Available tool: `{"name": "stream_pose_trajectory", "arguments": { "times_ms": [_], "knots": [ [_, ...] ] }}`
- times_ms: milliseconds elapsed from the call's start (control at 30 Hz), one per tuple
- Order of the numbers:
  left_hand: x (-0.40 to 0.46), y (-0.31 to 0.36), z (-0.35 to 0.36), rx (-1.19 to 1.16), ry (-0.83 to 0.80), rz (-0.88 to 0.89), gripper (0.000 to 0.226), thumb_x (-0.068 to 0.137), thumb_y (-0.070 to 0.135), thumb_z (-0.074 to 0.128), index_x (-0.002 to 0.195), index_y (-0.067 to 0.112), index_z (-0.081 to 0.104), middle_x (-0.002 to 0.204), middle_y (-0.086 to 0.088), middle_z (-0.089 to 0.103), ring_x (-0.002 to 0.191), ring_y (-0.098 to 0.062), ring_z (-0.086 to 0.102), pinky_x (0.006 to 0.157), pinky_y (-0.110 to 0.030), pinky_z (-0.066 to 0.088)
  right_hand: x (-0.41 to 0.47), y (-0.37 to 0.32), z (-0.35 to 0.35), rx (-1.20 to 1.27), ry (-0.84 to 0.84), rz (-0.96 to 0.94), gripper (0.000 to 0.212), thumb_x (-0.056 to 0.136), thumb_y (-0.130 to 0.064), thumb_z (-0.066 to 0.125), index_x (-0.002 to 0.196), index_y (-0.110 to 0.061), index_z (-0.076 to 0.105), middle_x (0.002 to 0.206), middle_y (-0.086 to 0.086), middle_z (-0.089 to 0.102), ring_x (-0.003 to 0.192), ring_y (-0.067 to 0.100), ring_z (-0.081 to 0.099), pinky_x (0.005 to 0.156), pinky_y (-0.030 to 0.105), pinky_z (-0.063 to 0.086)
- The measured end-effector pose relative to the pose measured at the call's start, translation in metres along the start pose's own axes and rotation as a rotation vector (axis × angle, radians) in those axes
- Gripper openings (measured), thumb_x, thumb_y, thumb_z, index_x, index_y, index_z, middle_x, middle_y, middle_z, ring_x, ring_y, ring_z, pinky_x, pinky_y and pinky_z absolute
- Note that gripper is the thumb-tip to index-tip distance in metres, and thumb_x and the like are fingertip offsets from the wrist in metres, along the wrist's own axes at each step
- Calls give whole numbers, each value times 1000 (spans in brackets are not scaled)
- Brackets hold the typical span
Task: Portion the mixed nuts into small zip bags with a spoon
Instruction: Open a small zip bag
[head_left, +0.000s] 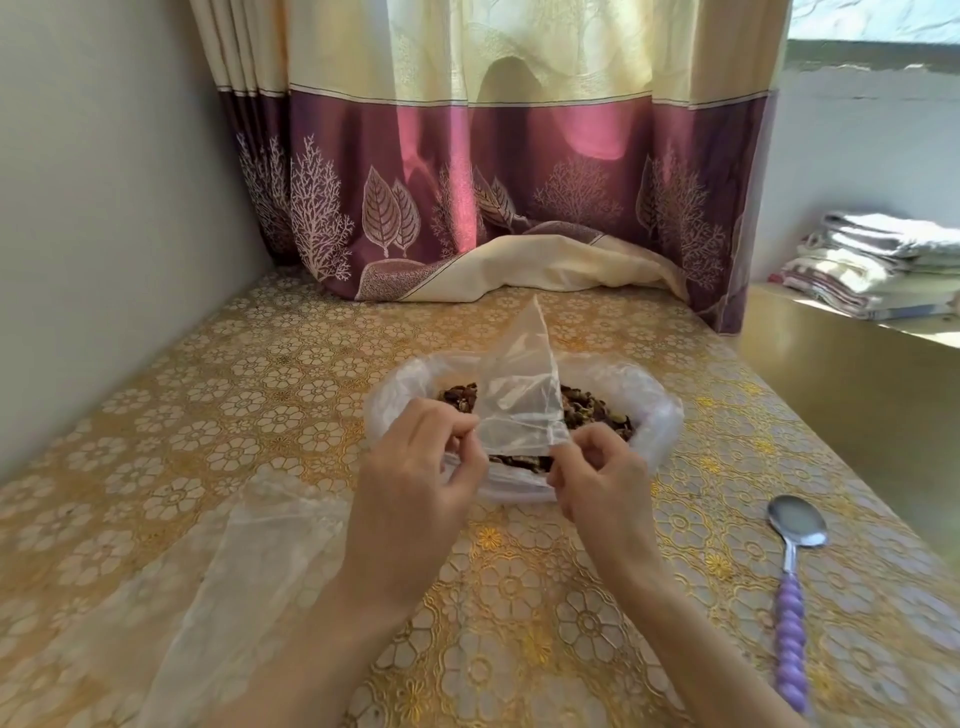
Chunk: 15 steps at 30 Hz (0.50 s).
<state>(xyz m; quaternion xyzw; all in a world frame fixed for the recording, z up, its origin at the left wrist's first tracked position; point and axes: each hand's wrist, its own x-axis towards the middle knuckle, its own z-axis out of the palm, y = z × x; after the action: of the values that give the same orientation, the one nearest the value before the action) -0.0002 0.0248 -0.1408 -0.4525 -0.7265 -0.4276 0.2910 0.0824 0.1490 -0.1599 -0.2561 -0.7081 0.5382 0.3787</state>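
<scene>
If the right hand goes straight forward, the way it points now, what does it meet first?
Probably the mixed nuts in the large open bag, just beyond the right hand, which pinches the small zip bag. Depth is uncertain.

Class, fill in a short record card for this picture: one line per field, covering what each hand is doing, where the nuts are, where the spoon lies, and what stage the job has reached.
left hand: pinches the near left edge of the small clear plastic zip bag
right hand: pinches the same bag's near right edge
small bag: empty, held above the nuts
mixed brown nuts: in a large open clear plastic bag on the gold floral tablecloth
metal spoon with purple twisted handle: lies untouched on the cloth, to the right
stage: no scooping yet
</scene>
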Motion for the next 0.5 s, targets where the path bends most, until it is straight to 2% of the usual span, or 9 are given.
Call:
{"name": "stream_pose_trajectory", "arguments": {
  "times_ms": [133,200,267,333,400,433,500],
  "knots": [
    [-3,5,3,36,-56,116,14,87,17,49,78,8,57,78,1,54,64,-7,47,50,-24,46,2,-2,-4,195,-1,193,39,94,-15,52,56,-14,49,42,-6,45,36,7,34,35,19,27],
    [-3,8,4,62,-110,134,15,87,19,49,76,11,55,75,3,53,64,-10,51,48,-25,46,3,-6,-9,248,-81,259,53,94,-25,56,42,-20,47,38,-4,40,33,8,31,34,18,25],
    [-5,9,5,86,-170,154,15,87,22,51,75,14,56,75,5,53,65,-8,50,49,-21,44,2,-10,-12,334,-159,299,53,91,-31,59,39,-19,52,40,1,47,33,10,36,34,17,28],
    [-7,10,7,98,-205,168,15,86,23,52,74,15,56,73,6,52,65,-7,48,52,-20,42,3,-13,-13,504,-168,304,42,91,-25,59,50,-15,66,56,10,64,43,13,54,39,18,42],
    [-7,12,8,97,-209,185,16,85,22,52,71,14,56,71,5,53,64,-9,48,54,-21,42,5,-13,-14,627,-135,253,25,89,-19,60,71,-9,75,79,15,73,70,19,70,59,20,56],
    [-7,12,8,98,-207,196,16,84,21,52,70,14,55,69,5,53,63,-10,49,55,-22,43,6,-12,-14,615,-110,216,17,87,-17,62,80,-9,76,86,12,74,82,20,72,68,20,57],
    [-7,13,9,106,-204,203,15,83,20,52,70,14,55,69,5,53,64,-11,49,56,-25,44,4,-11,-12,479,-90,106,14,88,-12,63,95,-14,74,92,2,75,91,14,71,74,17,55]
  ]
}}
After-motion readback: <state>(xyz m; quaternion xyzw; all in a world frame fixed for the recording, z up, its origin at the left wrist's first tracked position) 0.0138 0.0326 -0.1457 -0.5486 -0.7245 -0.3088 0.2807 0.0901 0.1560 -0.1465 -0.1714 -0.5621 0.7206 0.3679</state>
